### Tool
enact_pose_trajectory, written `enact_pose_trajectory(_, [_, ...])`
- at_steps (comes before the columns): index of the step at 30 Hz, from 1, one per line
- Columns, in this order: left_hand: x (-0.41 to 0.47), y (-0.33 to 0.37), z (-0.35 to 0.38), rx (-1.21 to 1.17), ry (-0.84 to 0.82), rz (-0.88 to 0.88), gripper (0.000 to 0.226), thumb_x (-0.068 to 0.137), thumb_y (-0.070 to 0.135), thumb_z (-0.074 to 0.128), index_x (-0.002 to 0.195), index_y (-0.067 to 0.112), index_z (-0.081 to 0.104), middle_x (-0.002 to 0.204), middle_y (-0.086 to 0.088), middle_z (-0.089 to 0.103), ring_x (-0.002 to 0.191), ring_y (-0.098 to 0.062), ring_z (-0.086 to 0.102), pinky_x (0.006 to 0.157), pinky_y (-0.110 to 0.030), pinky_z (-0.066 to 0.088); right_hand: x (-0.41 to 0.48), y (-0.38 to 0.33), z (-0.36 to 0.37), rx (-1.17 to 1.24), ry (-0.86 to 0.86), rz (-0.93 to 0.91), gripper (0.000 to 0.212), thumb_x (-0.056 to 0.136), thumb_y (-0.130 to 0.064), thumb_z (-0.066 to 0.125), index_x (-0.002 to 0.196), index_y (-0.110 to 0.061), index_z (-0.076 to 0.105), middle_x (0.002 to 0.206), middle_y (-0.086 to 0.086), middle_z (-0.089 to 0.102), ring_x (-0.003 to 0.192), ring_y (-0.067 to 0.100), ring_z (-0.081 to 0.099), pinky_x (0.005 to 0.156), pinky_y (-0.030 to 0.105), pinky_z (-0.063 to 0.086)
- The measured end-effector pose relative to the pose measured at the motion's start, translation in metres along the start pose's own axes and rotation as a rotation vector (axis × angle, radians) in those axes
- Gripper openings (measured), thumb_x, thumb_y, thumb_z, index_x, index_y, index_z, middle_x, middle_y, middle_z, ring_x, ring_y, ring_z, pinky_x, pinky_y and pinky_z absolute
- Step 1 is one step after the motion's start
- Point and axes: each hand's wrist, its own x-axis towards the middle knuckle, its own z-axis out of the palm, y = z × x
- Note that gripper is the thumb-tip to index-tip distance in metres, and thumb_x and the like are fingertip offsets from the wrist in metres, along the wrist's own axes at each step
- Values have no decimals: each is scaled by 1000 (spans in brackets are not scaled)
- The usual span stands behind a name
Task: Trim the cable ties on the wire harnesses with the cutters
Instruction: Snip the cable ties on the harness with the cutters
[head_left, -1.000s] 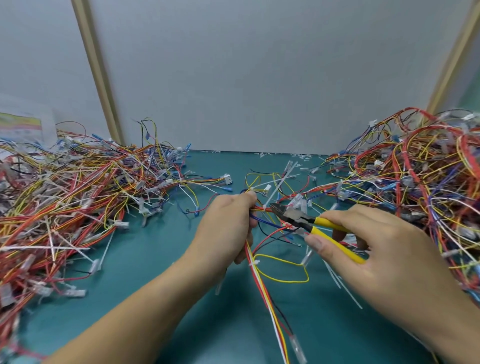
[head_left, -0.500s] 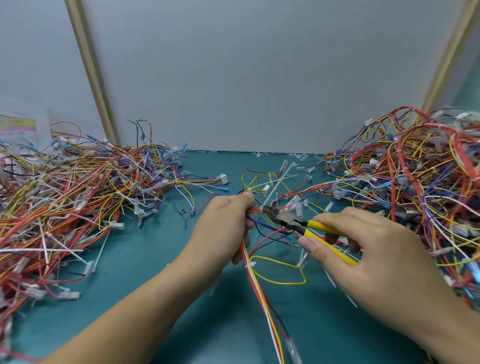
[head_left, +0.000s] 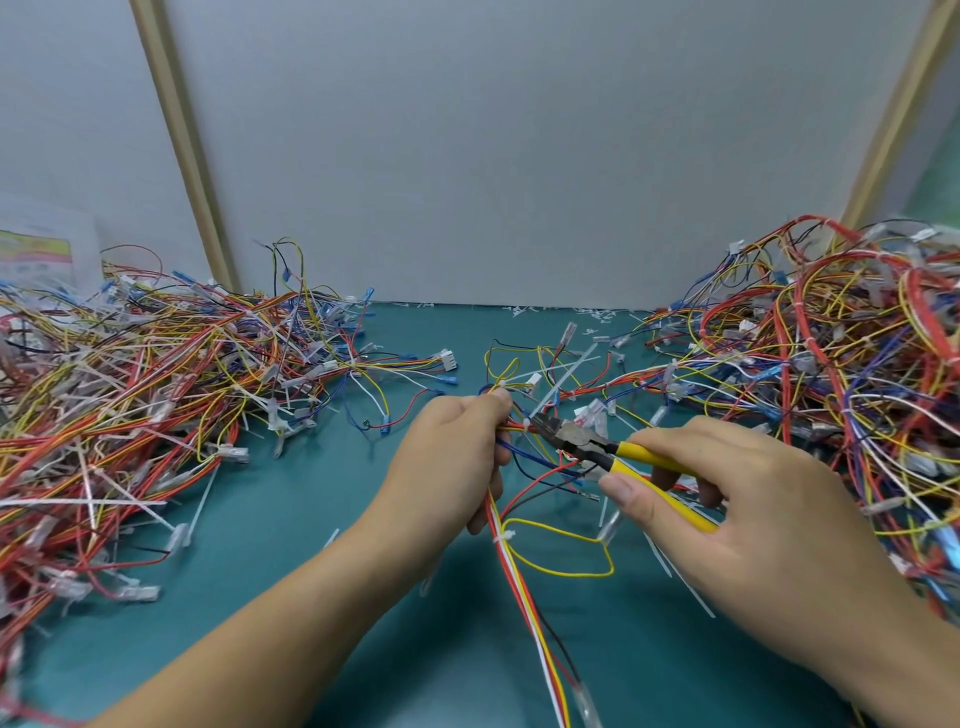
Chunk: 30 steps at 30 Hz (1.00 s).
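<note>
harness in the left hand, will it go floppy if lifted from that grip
Probably floppy: the harness trails loosely from the left hand across the mat. Likely light, being thin wires. Its loose loops may snag the right pile.

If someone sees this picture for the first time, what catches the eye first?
Two tangled heaps of red, yellow and blue wire harnesses lie on the teal table mat, one at left, one at right. Between them, the left hand grips one multicoloured harness while the right hand holds yellow-handled metal cutters, tip at a white cable tie.

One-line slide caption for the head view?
Left hand grips a wire harness while right hand holds yellow-handled cutters at its cable tie.
</note>
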Motion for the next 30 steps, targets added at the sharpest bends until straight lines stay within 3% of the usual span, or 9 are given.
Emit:
enact_pose_trajectory(15, [2,-4,1,39,-2,13,43,100,27,45,61,11,43,38,10,37,31,-16,34,34,-21,29,1,0,0,-36,-44,-11,47,86,-73,39,93,-36,67,78,-13,60,76,12,57,64,39,51])
enact_pose_trajectory(22, [1,-5,1,25,2,34,46,101,30,46,59,11,45,39,6,38,32,-18,35,34,-23,30,3,4,-2,-86,-83,-60,57,88,-72,34,77,-25,65,62,-6,54,61,12,54,55,40,47])
enact_pose_trajectory(26, [1,-4,0,45,14,35,49,102,37,44,60,11,48,44,4,41,37,-20,38,39,-25,32,1,2,-2,20,-93,0,60,87,-73,35,74,-23,65,60,-3,56,61,14,54,55,35,43])
enact_pose_trajectory(30, [0,-5,-5,331,88,140,60,102,49,34,65,5,52,48,10,50,51,-13,47,56,-33,38,3,-2,-1,353,-52,148,53,88,-75,43,83,-29,68,59,-1,62,50,9,53,52,25,41])
